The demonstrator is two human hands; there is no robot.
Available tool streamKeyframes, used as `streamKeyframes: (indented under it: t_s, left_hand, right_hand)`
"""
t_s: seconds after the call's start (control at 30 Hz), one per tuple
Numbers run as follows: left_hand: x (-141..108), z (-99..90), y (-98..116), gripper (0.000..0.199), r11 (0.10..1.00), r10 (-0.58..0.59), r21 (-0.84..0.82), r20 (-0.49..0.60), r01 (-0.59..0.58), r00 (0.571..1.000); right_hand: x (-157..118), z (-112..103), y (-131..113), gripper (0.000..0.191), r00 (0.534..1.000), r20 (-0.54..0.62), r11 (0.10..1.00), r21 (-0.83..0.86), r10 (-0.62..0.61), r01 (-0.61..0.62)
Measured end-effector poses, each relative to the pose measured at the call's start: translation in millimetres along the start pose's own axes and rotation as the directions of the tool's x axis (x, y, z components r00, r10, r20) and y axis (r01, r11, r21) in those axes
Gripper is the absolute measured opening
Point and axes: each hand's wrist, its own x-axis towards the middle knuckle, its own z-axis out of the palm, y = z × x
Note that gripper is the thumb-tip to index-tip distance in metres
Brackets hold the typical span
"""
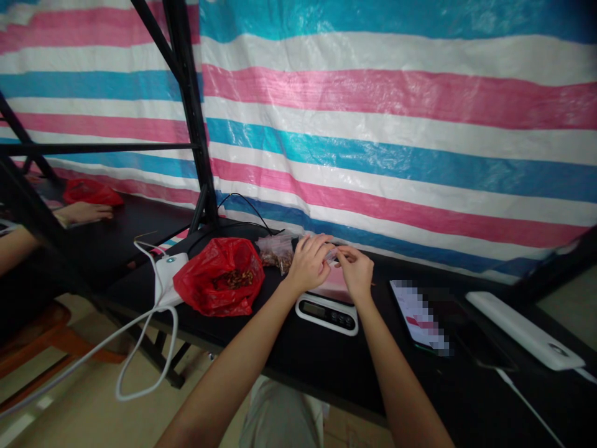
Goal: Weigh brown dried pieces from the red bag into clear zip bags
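"What could go wrong?"
"The red bag point(198, 280), left of the scale point(327, 314), gapes open. If the left forearm point(245, 348) swept into it, its reddish-brown pieces point(237, 279) could scatter."
"And at the scale?"
"Hands leaning on it would skew any reading."
"Any other container?"
"A clear bag point(275, 250) of small brownish bits, behind and left of the scale. I can't tell whether it's sealed, so a nudge might spill it."
"What's being handled?"
"Thin clear plastic point(331, 254), above the scale's far part. The right hand point(358, 272) pinches its edge; the left hand point(306, 264) is against it, but I can't tell whether that one grasps. Slick film could slip free. Its contents, if any, are hidden."
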Motion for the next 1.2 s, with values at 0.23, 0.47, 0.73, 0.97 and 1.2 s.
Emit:
streamKeyframes:
  t_s: [0.23, 0.47, 0.73, 0.97, 1.2]
  left_hand:
    - [2, 1.2, -7, 0.06, 0.996, 0.03, 0.081, 0.081, -0.037, 0.996]
    - [1, 1.4, -16, 0.056, 0.986, 0.033, 0.161, 0.063, -0.043, 0.997]
    - [2, -2.6, -16, 0.054, 0.986, 0.019, 0.164, 0.099, -0.035, 0.995]
    - [1, 0.3, -19, 0.053, 0.989, 0.01, 0.147, 0.134, -0.03, 0.991]
    - [-1, 3.0, -20, 0.052, 0.989, 0.0, 0.146, 0.153, -0.023, 0.988]
  right_hand:
    - [5, 3, 10, 0.026, 0.999, 0.046, 0.998, 0.05, 0.022, -0.024]
    - [9, 5, 19, 0.028, 0.994, 0.108, 0.988, 0.151, 0.01, -0.026]
    - [0, -5, -4, 0.034, 0.982, -0.055, 0.971, -0.167, -0.183, 0.172]
    - [0, 0, -5, 0.025, 0.913, 0.141, 0.905, -0.143, -0.382, 0.4]
    - [0, 5, 1, 0.02, 0.92, 0.139, 0.919, -0.103, -0.367, 0.382]
